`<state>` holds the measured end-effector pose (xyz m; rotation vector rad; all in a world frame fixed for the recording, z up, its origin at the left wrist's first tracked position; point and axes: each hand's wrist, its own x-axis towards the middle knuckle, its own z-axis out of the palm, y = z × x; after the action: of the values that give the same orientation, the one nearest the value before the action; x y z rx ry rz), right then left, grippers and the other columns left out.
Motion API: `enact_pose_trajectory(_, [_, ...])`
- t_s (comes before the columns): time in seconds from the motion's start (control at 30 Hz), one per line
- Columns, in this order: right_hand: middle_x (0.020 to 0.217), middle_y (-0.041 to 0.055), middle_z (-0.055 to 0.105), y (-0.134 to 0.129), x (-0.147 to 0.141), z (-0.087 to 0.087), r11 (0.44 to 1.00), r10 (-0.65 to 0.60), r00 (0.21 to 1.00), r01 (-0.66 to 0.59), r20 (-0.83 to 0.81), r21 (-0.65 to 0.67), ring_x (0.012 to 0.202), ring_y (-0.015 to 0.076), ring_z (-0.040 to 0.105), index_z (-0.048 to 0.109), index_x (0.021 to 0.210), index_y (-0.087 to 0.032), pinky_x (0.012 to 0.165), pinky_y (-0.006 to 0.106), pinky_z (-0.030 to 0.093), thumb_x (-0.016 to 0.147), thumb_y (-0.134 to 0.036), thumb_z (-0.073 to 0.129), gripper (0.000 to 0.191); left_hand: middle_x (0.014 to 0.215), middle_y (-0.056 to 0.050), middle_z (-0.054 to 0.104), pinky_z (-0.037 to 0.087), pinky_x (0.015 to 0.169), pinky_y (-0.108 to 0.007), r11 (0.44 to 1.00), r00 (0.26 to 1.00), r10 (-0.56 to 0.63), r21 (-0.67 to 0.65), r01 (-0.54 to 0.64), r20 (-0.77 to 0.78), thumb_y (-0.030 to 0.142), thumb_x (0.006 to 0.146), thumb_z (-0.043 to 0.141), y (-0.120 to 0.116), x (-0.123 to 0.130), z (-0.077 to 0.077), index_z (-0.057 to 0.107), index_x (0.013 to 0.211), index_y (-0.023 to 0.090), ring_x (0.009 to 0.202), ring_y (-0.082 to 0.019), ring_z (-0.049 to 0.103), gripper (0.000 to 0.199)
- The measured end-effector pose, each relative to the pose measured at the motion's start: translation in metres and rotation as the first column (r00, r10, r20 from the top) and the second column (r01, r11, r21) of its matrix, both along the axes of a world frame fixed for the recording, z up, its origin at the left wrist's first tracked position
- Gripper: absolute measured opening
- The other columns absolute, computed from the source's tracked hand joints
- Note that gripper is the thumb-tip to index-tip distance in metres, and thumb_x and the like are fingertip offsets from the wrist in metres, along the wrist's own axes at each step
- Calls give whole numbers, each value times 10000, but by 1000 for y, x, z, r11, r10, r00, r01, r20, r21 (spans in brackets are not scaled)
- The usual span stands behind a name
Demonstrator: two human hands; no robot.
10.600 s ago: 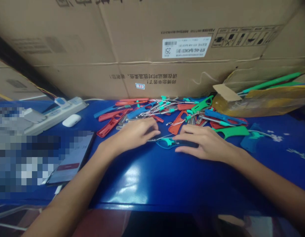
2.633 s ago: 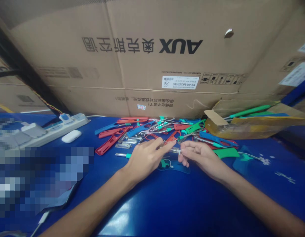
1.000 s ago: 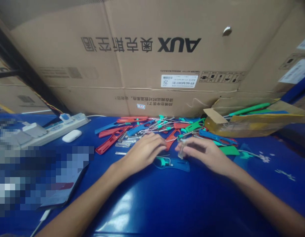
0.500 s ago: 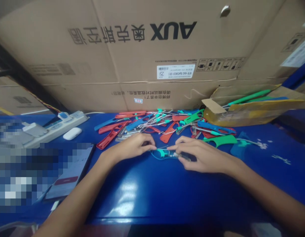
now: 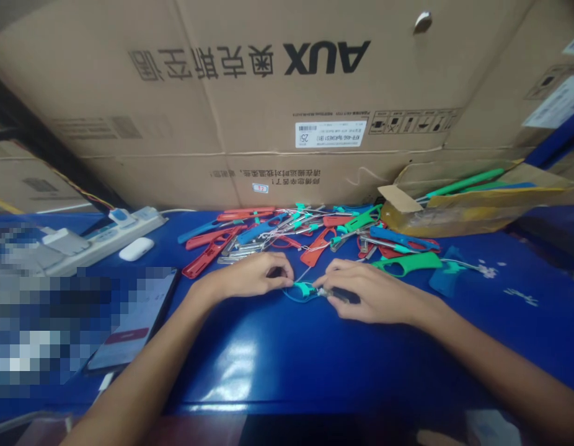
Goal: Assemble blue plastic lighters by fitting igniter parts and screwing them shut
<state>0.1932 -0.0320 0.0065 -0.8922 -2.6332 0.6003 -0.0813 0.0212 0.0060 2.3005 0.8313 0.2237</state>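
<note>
A translucent blue lighter casing [image 5: 294, 296] lies low over the table between my hands, with a green trigger [image 5: 305, 288] set in it. My left hand [image 5: 256, 275] is closed, thumb and finger pinched at the casing's left end. My right hand [image 5: 377, 292] closes round the other end, where a clear and dark part shows under the palm. Its fingertips are at small pale bits beside the trigger. A thin rod slants up behind the casing. My fingers partly hide the casing's ends.
Behind my hands lies a pile of red, blue and green lighter casings [image 5: 318, 246], with metal tubes and wires. A taped carton [image 5: 473, 214] stands back right. At left are a power strip [image 5: 105, 241], a white earphone case [image 5: 136, 249] and a tablet [image 5: 133, 328]. A large cardboard box [image 5: 250, 118] forms the back.
My right fingers have drawn in closer to the green trigger and curled more. The white wire stretched between my hands no longer shows clearly. My left hand has barely moved.
</note>
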Motion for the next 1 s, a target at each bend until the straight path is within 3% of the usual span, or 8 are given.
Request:
enact_pose_trajectory(0.17, [1029,78,684,1,-1,0,999,-15,999,14,-40,-38,970,201,639,727,1108,-182,855,340,510,903,-163,597,243,947,-32,684,466,743,-253,1000,1000,-2,-10,3,26,379,986,547,0,0,-2,693,1009,173,818,-148,617,254])
enact_pose_trajectory(0.3, [1060,78,689,0,1,-2,1000,-3,999,2,-45,-28,995,200,641,716,1134,-182,892,349,512,901,-162,612,255,905,-26,697,452,784,-278,993,995,85,80,-89,50,459,1044,428,-4,9,-5,690,929,174,821,-158,623,404])
enact_pose_trajectory(0.5, [1085,70,695,5,3,-9,999,47,988,-43,-150,32,1029,182,634,695,1111,-185,892,311,518,928,-198,651,189,931,-16,735,433,742,-269,964,978,209,161,-210,24,429,964,589,-11,28,-13,735,903,205,842,-179,648,275])
enact_pose_trajectory(0.63, [1018,73,688,12,7,-7,984,-21,964,67,-266,166,962,179,628,684,1063,-173,840,310,520,962,-309,644,174,926,-25,739,432,726,-277,959,967,253,123,-255,35,409,929,621,-12,30,-17,742,884,203,816,-183,645,243])
enact_pose_trajectory(0.77, [953,58,680,16,12,-7,962,-26,973,87,-231,258,907,187,611,683,1091,-188,793,320,507,977,-347,617,206,921,-38,729,419,704,-276,954,958,282,87,-287,60,435,943,589,-12,29,-18,722,902,184,787,-174,628,286])
enact_pose_trajectory(0.9, [954,47,690,17,12,-13,973,-73,985,104,-154,206,868,172,626,678,1073,-196,778,302,490,983,-359,610,198,899,-32,714,426,713,-269,960,956,278,7,-279,93,440,980,525,-9,26,-19,686,909,174,778,-160,612,319])
enact_pose_trajectory(1.0, [845,14,685,16,10,-16,981,-133,976,155,-173,119,719,133,614,671,1031,-185,678,258,464,964,-367,638,197,887,-35,708,450,721,-268,961,952,269,-114,-253,149,397,966,541,-7,26,-21,663,933,159,784,-160,618,269])
